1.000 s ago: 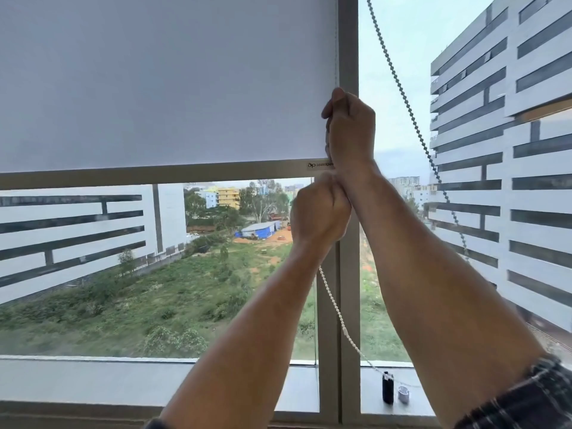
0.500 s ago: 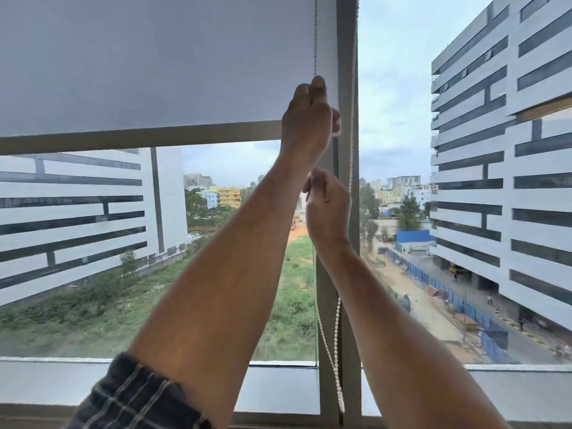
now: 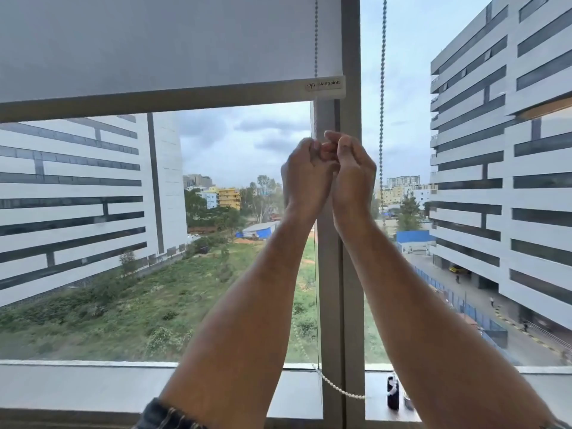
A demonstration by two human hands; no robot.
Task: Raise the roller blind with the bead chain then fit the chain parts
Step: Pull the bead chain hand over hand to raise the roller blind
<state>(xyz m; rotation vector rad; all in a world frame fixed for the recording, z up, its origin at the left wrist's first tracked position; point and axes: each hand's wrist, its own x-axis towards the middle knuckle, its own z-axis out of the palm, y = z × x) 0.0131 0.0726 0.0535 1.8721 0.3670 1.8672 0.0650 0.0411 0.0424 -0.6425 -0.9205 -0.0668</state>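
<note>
Hanging half-raised, grey roller blind (image 3: 154, 51) with its bead chain (image 3: 383, 88) vertical.

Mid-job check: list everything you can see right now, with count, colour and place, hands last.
roller blind: one, pale grey, upper left, partly raised
bottom bar: one, grey, along the blind's lower edge
bead chain: two hanging runs, grey, either side of the frame post; a white stretch trails onto the sill
frame post: one, grey, centre
window sill: one, grey, bottom
small dark part: one, black, on the sill at right
left hand: one, centre, fingers curled
right hand: one, touching the left, fingers curled
</note>
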